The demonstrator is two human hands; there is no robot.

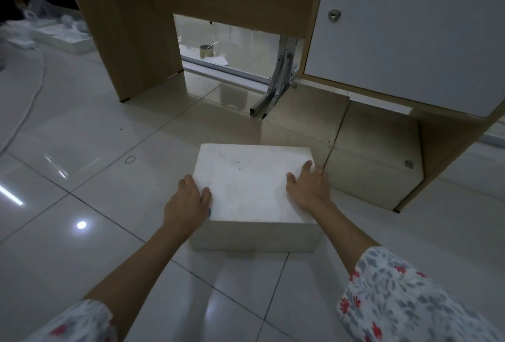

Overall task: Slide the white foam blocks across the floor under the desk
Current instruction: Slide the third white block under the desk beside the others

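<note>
A white foam block (250, 185) lies flat on the tiled floor, just in front of the desk's opening. My left hand (188, 199) grips its near left edge, thumb on top and fingers down the side. My right hand (308, 185) holds the right edge, fingers spread over the top corner. Further foam blocks (374, 155) lie in shadow under the desk, right of the one I hold and touching its far right corner. The wooden desk (123, 27) stands ahead, with its left side panel reaching the floor.
A white cabinet door with a lock (410, 35) hangs at the right. Folded metal brackets (276, 87) lean on the floor under the desk. A white cable (30, 90) trails at the left, beside a tray and plastic bags (54, 32). A rubber band (129, 159) lies on the tiles.
</note>
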